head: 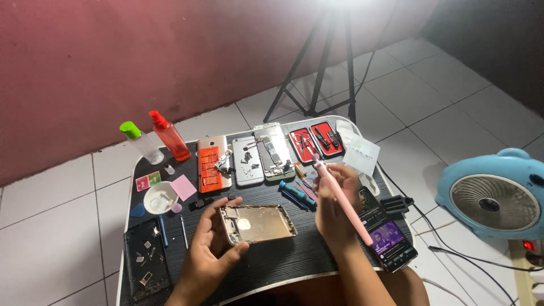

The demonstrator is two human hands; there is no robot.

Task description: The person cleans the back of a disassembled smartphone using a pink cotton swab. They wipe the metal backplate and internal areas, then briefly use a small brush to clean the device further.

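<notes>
Looking down through the head camera, we see our left hand (211,249) cupping the end of an opened gold phone shell (258,223), its grip closed on the frame, likely to steady it flat on the black desk (294,255). Our right hand (334,207) has its grip closed around a pink pen-like tool (343,199), tip raised above the shell, handle slanting down towards a lit phone (390,241) at the desk's right edge. Beyond the shell lie stripped phone boards (258,153), a red tool case (315,140), two spray bottles (156,139) and a white dish (160,197). Open room remains only along the near edge; a blue fan (496,195) stands on the floor, well apart.
</notes>
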